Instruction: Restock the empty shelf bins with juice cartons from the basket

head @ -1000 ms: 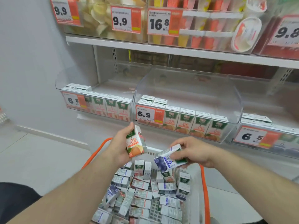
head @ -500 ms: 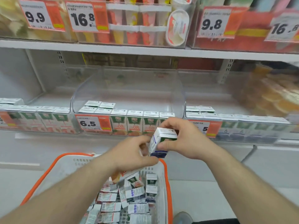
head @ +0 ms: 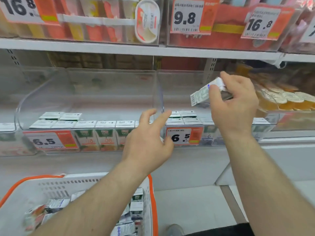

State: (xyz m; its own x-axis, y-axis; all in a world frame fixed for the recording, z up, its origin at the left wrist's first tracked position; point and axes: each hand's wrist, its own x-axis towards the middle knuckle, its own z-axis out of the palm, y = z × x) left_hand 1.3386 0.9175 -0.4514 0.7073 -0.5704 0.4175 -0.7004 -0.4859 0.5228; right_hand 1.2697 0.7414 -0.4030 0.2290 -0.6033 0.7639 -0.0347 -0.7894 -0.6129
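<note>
My right hand (head: 233,106) grips a white and blue juice carton (head: 202,94), tilted, above the right clear shelf bin (head: 185,82). That bin holds a few cartons along its front. My left hand (head: 148,142) hangs with relaxed, spread fingers and nothing in it, in front of the divider between the right bin and the middle clear bin (head: 85,92). The middle bin has a front row of orange-label cartons (head: 105,137). The white basket with an orange rim (head: 151,201) sits at the lower left with several cartons inside.
Price tags reading 6.5 (head: 49,140) hang on the bin fronts. An upper shelf (head: 153,48) carries other packaged goods and price tags. Cups with orange contents (head: 281,99) fill the bin at the far right. A shoe (head: 175,229) shows on the floor.
My view has swung right. My right hand has lifted the blue carton up and right over the right bin. My left hand has let go and no longer holds the orange carton.
</note>
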